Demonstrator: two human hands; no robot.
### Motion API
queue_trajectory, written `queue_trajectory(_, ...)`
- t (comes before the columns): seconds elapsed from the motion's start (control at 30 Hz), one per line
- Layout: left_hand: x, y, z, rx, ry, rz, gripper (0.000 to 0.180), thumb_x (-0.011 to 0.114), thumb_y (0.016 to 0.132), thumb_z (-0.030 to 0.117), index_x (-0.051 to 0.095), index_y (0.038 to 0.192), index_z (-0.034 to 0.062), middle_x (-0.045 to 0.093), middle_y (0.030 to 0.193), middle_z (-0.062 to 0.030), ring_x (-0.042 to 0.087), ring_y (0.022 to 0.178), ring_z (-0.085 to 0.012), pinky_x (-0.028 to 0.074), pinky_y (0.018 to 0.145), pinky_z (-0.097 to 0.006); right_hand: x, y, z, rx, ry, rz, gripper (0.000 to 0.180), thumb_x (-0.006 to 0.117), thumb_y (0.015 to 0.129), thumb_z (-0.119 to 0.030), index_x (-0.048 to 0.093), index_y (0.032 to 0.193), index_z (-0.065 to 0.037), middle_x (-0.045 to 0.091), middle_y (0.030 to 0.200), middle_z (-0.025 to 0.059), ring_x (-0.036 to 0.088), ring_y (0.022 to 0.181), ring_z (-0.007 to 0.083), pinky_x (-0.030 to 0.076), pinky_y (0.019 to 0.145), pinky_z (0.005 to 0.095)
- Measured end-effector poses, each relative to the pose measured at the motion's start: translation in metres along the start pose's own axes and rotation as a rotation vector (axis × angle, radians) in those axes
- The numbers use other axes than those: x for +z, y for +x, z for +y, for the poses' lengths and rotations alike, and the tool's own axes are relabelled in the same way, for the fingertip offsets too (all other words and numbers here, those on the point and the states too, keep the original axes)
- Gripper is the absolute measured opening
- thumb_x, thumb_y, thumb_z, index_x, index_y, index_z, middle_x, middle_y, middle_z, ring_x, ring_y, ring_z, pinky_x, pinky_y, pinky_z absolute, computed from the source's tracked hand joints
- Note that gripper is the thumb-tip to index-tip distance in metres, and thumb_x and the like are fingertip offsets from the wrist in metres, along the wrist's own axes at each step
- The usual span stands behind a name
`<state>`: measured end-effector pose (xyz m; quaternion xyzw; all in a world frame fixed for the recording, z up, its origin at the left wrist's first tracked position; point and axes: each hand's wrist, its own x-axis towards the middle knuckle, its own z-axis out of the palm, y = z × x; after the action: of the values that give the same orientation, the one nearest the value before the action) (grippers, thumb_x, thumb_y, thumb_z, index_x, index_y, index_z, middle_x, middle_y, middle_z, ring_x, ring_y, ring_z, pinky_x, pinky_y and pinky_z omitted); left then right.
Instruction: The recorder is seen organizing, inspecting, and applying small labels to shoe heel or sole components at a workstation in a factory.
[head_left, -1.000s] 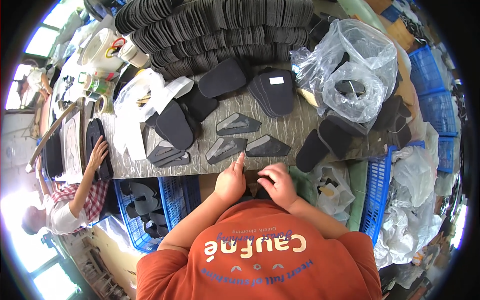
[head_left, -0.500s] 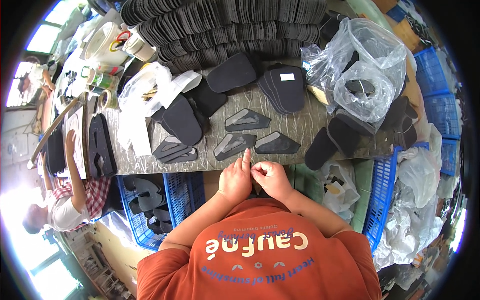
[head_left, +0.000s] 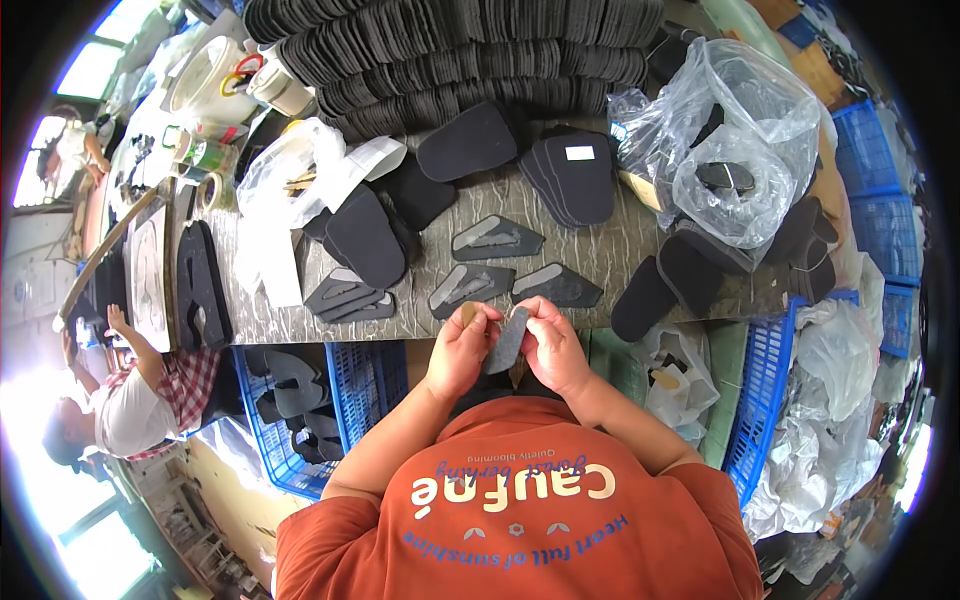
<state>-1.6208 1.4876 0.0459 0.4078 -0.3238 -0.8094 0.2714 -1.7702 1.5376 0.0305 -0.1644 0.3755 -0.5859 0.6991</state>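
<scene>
The right hand (head_left: 556,348) has thumb and fingers clamped on the upper end of a grey piece (head_left: 507,345), which slants in front of the orange shirt (head_left: 520,500). The left hand (head_left: 460,352) is just beside that piece, its thumb and fingers drawn together; at this size I cannot tell whether they grip it too.

Beyond the grey piece, on the workbench (head_left: 425,318), lie three dark angular pieces (head_left: 498,238): one ahead to its left, one ahead to its right, one farther off between them. Left of it is a small overlapping set of similar pieces (head_left: 350,298), with a black sole-shaped pile (head_left: 362,238) behind. Farther ahead of it stand long rows of stacked dark pieces (head_left: 450,60). Ahead and to its right are a white-labelled black pile (head_left: 578,180) and a clear plastic bag (head_left: 740,140). Well to its left, a co-worker (head_left: 130,415) reaches toward the bench.
</scene>
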Motion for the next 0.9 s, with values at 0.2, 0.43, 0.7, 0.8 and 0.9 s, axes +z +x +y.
queue_trajectory(0.2,0.007,-0.001,0.039,0.643,1.032,-0.212,0.024,0.075,0.063,0.001,0.059,0.08,0.0043,0.057,0.09,-0.0078,0.057,0.084,-0.0233,0.047,0.074,-0.031,0.007,-0.002,-0.012,0.287,0.024,-0.091,0.016,0.04,0.084,-0.002,0.053,0.092,-0.004,0.058,0.09,0.0083,0.053,0.087,0.0142,0.043,0.078,0.0283)
queue_trajectory(0.43,-0.04,-0.01,0.014,0.119,0.571,0.49,0.006,0.065,0.079,0.005,0.06,0.076,0.0026,0.056,0.064,-0.0005,0.052,0.058,-0.0086,0.042,0.054,-0.024,-0.039,0.021,-0.017,-0.071,0.516,0.296,0.015,0.038,0.08,0.002,0.044,0.071,-0.008,0.051,0.071,0.0071,0.046,0.056,0.0179,0.046,0.061,0.0342)
queue_trajectory(0.7,-0.061,0.02,0.008,0.05,0.512,0.565,0.011,0.065,0.081,0.011,0.062,0.073,0.0028,0.054,0.061,0.0014,0.047,0.05,-0.0065,0.038,0.048,-0.022,-0.01,0.018,-0.018,-0.551,-1.309,0.089,0.022,0.058,0.079,-0.005,0.055,0.101,-0.005,0.057,0.098,0.0132,0.06,0.07,0.0282,0.05,0.063,0.0346)
queue_trajectory(0.8,-0.056,0.024,0.009,0.05,0.544,0.562,0.012,0.065,0.081,0.012,0.063,0.074,0.0017,0.055,0.06,0.0013,0.048,0.05,-0.0066,0.039,0.048,-0.022,-0.006,0.018,-0.007,-0.593,-1.576,-0.016,0.035,0.058,0.078,-0.008,0.055,0.113,-0.006,0.053,0.114,0.0092,0.061,0.071,0.0267,0.052,0.064,0.0368)
queue_trajectory(0.9,-0.053,0.027,0.008,0.044,0.571,0.561,0.012,0.065,0.08,0.012,0.064,0.076,0.0008,0.055,0.06,0.0013,0.048,0.05,-0.0064,0.04,0.049,-0.022,-0.011,0.025,0.006,-0.586,-1.696,-0.075,0.044,0.055,0.077,-0.008,0.052,0.122,-0.006,0.049,0.126,0.0074,0.061,0.068,0.024,0.052,0.063,0.0365)
